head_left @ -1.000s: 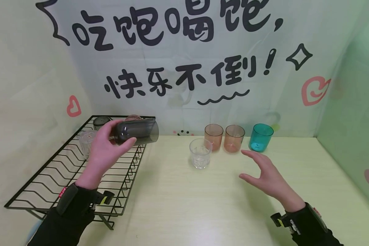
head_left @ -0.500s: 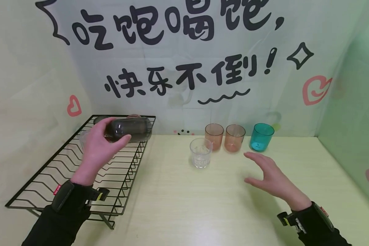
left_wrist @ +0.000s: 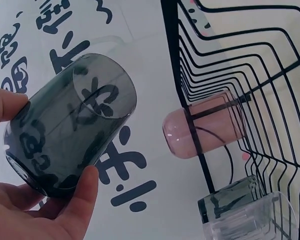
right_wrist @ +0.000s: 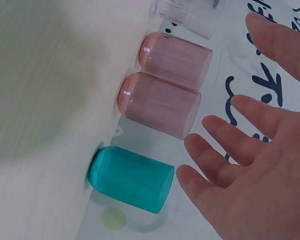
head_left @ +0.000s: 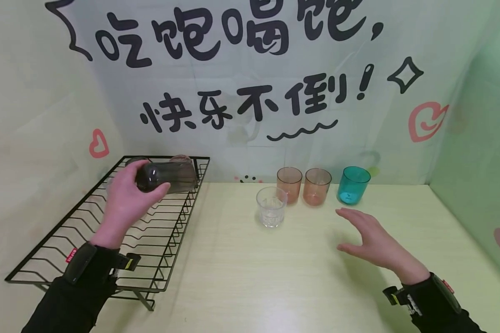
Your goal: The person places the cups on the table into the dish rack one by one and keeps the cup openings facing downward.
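Far L: black wire rack [left_wrist: 173, 40], L side of desk [head_left: 250, 282]. L hand [head_left: 127, 196] clamped on base end of see-thru dark-grey cylindrical cup [head_left: 171, 177], approx on its side above rack's back part, mouth facing R. Main risk: smooth wall + one-end grip, could slip or swing; low pass might clip see-thru pink round-based cup [left_wrist: 210, 140] on rack; wire gaps could tip a cup set off-centre. Mid desk: clear textured-base tumbler [head_left: 271, 207] just beside 2 see-thru amber tumblers [head_left: 289, 185]; bump one, prob hits next. Further R: see-thru teal tumbler [head_left: 353, 186], near R hand [head_left: 371, 240], fingers & thumb apart, nothing held; careless sweep might topple it. Hands well apart, so no quick backup if grip fails.
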`<state>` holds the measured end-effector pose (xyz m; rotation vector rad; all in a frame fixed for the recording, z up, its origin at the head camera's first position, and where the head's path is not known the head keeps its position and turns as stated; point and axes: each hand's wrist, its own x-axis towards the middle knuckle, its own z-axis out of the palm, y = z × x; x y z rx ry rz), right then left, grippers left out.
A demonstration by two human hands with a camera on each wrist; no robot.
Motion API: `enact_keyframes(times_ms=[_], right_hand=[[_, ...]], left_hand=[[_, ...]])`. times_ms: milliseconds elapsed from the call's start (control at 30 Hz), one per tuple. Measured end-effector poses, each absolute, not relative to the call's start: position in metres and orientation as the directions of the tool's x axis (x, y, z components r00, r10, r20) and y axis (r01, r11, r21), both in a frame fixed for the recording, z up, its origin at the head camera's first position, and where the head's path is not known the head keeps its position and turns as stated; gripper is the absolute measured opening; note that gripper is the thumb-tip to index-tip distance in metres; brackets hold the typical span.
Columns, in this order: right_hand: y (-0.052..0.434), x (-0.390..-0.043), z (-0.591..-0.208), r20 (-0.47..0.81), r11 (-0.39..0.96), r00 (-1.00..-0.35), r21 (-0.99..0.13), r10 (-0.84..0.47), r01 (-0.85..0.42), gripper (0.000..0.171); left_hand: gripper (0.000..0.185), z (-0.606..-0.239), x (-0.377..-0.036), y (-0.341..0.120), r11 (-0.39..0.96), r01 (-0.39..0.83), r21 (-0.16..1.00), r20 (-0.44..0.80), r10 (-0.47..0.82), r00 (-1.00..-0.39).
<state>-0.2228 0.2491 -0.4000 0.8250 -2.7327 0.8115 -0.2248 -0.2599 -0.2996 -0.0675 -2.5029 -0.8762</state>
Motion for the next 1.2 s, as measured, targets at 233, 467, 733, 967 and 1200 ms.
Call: enact_keyframes(times_ms=[233,467,733,967,1200], right_hand=[[0.253,-0.222,-0.400,0.283,0.720,-0.848,-0.448,-0.448,-0.530,0.079],[0.258,-0.222,-0.401,0.243,0.748,-0.863,-0.432,-0.442,-0.504,0.079],[0.267,-0.227,-0.404,0.235,0.755,-0.860,-0.412,-0.454,-0.511,0.081],[0.273,-0.229,-0.406,0.221,0.768,-0.866,-0.401,-0.448,-0.500,0.081],[0.277,-0.230,-0.408,0.205,0.777,-0.871,-0.394,-0.446,-0.491,0.081]], left_hand=[[0.068,-0.302,-0.228,-0.266,0.815,0.180,0.551,0.457,-0.114,-0.882],[0.067,-0.306,-0.233,-0.272,0.830,0.174,0.531,0.446,-0.098,-0.890],[0.072,-0.307,-0.239,-0.277,0.854,0.117,0.508,0.389,-0.105,-0.915],[0.073,-0.312,-0.249,-0.282,0.902,0.072,0.426,0.356,-0.094,-0.930],[0.074,-0.316,-0.255,-0.283,0.929,0.046,0.367,0.312,-0.077,-0.947]])
